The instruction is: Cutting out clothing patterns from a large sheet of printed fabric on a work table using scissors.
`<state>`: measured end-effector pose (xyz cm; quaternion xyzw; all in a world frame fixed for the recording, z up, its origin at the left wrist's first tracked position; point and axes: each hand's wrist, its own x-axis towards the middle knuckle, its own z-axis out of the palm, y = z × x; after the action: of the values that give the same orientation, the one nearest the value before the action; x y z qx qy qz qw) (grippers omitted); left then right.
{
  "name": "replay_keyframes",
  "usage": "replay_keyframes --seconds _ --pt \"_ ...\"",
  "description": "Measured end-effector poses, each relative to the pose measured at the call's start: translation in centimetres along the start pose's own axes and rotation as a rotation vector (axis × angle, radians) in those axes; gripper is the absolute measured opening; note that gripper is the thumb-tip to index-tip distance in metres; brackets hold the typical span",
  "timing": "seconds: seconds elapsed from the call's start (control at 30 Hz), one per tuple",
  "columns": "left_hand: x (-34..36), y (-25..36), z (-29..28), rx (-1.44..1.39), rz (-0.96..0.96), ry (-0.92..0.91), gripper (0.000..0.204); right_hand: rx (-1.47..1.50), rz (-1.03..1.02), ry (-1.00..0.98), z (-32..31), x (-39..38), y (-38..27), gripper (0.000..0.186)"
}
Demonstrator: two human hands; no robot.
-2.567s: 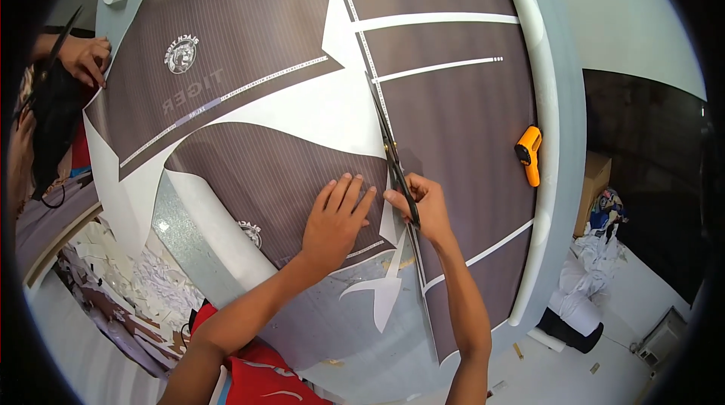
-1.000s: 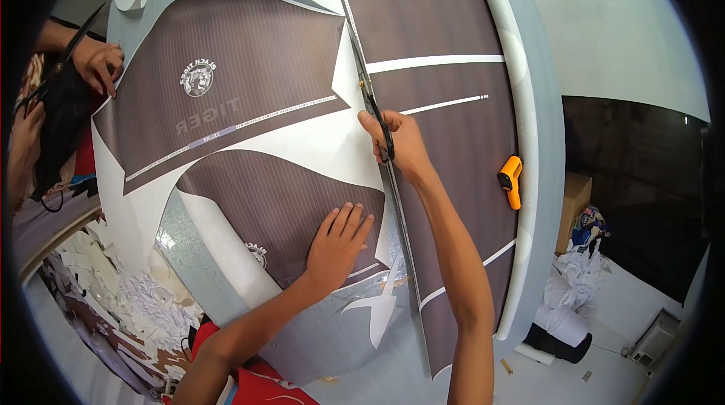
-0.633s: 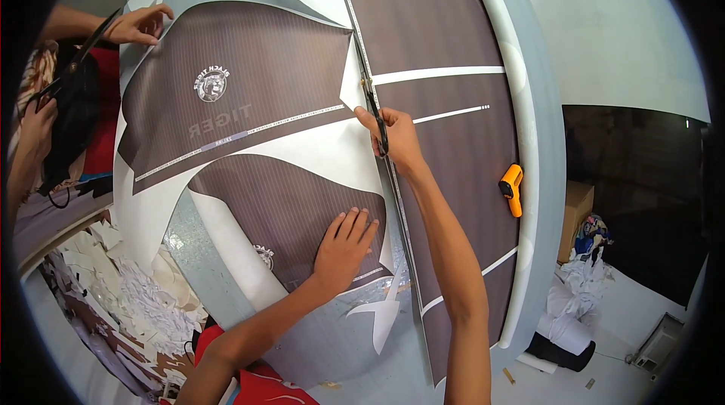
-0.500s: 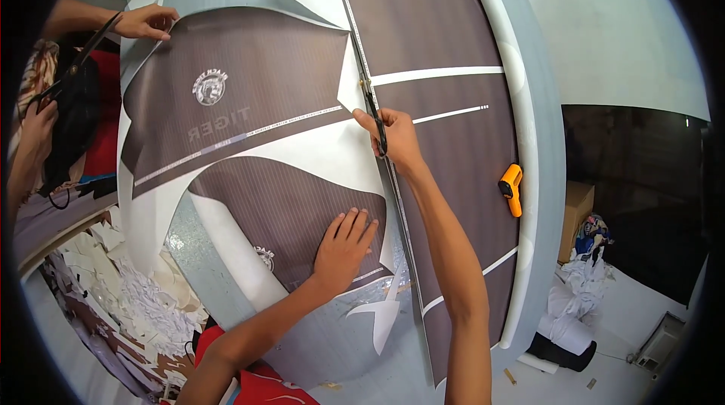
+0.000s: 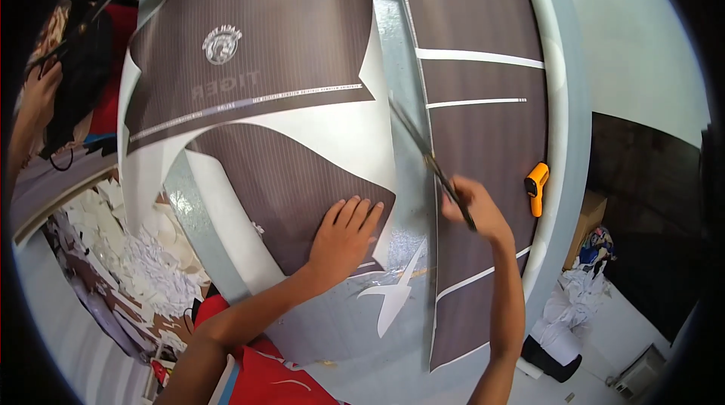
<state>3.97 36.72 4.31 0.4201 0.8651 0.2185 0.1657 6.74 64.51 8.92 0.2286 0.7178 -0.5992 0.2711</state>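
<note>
Pale-grey bench (image 5: 313, 337) is carrying a left printed sheet (image 5: 279, 193) and a right printed sheet (image 5: 487, 148). Left hand (image 5: 343, 242) is lying flat on the former, grasping nothing; right hand (image 5: 479, 207) is gripping scissors (image 5: 430, 161) across the latter's left edge.

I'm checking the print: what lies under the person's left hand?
The left hand rests on a brown pinstriped sheet, visible around it. Any marks directly beneath are covered and cannot be seen.

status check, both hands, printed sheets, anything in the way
Left hand flat on left printed sheet; right hand holding scissors. Gap before right brown sheet. White offcut on table.
</note>
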Motion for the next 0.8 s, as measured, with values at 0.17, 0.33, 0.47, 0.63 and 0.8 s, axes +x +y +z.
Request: replay_keyframes --seconds 0.17,0.33,0.47,0.63,0.8 --pt "-1.1 -1.1 1.7 0.002 -0.047 0.048 0.067 -0.226 0.223 -0.142 -1.6 -6.9 5.3 0.054" --pt "-0.9 -1.6 1.9 0.027 -0.045 0.159 0.067 -0.186 0.207 -0.144 1.5 -7.3 6.3 0.06" --pt "-1.3 -1.6 2.4 0.05 -0.046 0.134 0.067 -0.146 0.139 -0.109 3.8 -5.8 7.1 0.056" --pt "-1.3 -1.5 1.9 -0.033 -0.092 0.135 0.068 -0.154 0.055 -0.09 3.7 -5.0 8.1 0.054" --pt "-1.3 -1.5 1.9 -0.017 -0.083 0.151 0.069 -0.096 0.032 -0.068 3.6 -5.2 9.7 0.059"
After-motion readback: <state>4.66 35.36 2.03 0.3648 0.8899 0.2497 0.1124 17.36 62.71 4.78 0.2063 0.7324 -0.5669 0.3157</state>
